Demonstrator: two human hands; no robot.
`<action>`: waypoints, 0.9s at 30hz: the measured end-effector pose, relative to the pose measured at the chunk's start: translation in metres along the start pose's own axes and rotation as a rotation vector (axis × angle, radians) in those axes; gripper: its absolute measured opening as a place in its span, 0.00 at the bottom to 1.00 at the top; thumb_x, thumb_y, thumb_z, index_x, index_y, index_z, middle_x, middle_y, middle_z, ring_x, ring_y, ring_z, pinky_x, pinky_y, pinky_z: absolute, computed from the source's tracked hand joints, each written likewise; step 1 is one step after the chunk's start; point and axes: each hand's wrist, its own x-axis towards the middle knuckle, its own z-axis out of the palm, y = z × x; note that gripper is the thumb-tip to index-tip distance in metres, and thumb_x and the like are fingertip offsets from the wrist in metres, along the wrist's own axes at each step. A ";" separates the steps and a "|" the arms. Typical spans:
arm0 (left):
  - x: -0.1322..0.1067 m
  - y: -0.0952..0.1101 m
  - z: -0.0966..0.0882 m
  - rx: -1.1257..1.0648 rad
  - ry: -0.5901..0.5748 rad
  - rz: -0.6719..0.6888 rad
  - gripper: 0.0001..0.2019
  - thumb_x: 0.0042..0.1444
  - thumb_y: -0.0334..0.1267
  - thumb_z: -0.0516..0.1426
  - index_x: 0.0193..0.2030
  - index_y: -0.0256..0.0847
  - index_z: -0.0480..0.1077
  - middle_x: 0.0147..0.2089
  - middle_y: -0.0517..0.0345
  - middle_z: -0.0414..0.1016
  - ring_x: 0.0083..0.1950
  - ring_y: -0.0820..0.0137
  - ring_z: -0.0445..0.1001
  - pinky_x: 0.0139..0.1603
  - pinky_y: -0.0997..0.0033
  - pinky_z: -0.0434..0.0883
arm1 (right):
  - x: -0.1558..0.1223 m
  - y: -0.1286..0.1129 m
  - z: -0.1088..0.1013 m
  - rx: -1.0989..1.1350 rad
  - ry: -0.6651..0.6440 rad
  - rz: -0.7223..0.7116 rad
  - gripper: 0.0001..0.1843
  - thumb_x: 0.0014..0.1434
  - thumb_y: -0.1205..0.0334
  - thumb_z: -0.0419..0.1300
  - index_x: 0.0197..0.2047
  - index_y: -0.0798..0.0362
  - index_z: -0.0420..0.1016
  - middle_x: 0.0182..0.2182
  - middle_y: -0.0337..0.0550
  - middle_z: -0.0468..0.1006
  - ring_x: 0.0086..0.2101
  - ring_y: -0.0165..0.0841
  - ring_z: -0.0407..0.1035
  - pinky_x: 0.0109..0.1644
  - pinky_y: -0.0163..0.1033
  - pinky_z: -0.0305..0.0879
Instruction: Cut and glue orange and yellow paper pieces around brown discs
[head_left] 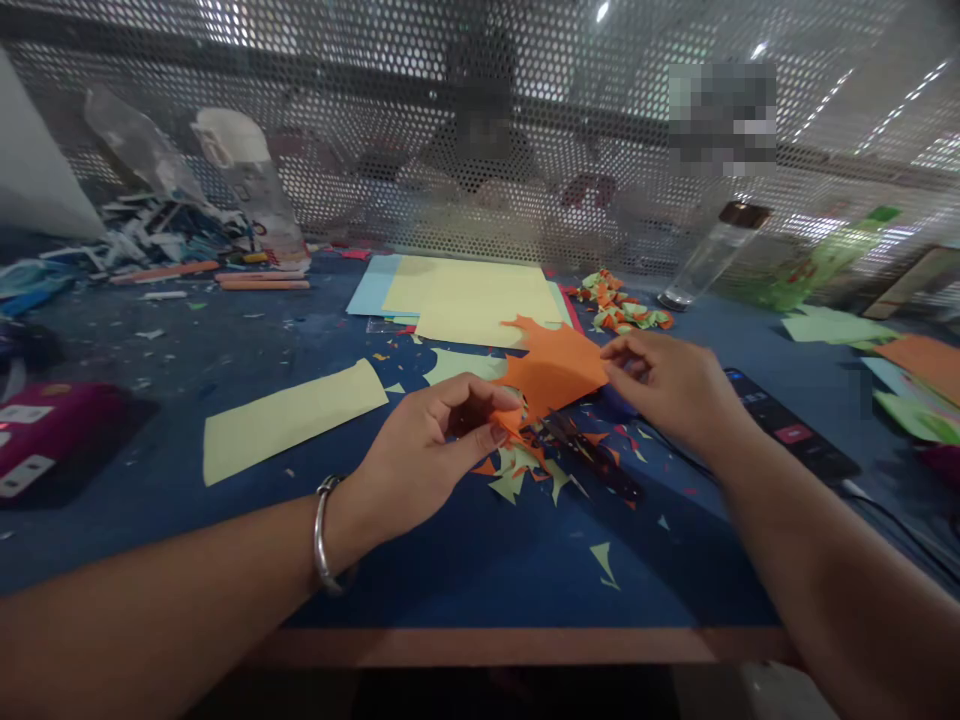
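Observation:
My left hand (pixel 427 455), with a silver bangle at its wrist, pinches a small orange paper piece (pixel 511 420) between thumb and fingers. At the right edge of a jagged-cut orange paper sheet (pixel 559 362), the fingers of my right hand (pixel 667 385) are closed on the paper. Just below the sheet lies a dark, long tool (pixel 596 460), perhaps scissors; its shape is blurred. Pale green and orange paper scraps (pixel 517 470) are heaped beside it, under my left fingertips. A pale green cut sheet (pixel 465 367) lies partly behind the orange one.
Stacked yellow and blue sheets (pixel 480 300) lie behind, near a pile of folded paper bits (pixel 615 300). A yellow strip (pixel 296 420) is at left, a phone (pixel 787 425) with a cable at right. Bottles (pixel 259 190) stand along the perforated metal screen (pixel 360 110).

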 end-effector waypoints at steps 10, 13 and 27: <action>-0.002 -0.001 0.003 -0.065 0.001 -0.019 0.10 0.58 0.34 0.62 0.46 0.38 0.73 0.41 0.58 0.75 0.39 0.75 0.73 0.41 0.75 0.72 | 0.013 0.028 0.009 -0.241 -0.128 -0.024 0.13 0.63 0.60 0.55 0.45 0.53 0.78 0.44 0.49 0.80 0.40 0.41 0.75 0.44 0.44 0.65; -0.002 -0.001 0.001 -0.031 0.007 -0.009 0.10 0.59 0.36 0.63 0.47 0.40 0.73 0.41 0.58 0.75 0.40 0.75 0.73 0.41 0.74 0.71 | 0.016 0.028 0.009 -0.212 -0.112 0.035 0.12 0.61 0.58 0.58 0.45 0.51 0.78 0.40 0.46 0.82 0.38 0.40 0.75 0.40 0.42 0.65; 0.000 -0.003 -0.001 -0.007 0.068 0.008 0.11 0.58 0.36 0.63 0.47 0.41 0.73 0.41 0.57 0.75 0.40 0.73 0.74 0.41 0.73 0.73 | 0.011 0.025 0.006 -0.065 -0.281 0.115 0.15 0.50 0.54 0.68 0.39 0.54 0.78 0.29 0.42 0.80 0.29 0.36 0.74 0.33 0.39 0.64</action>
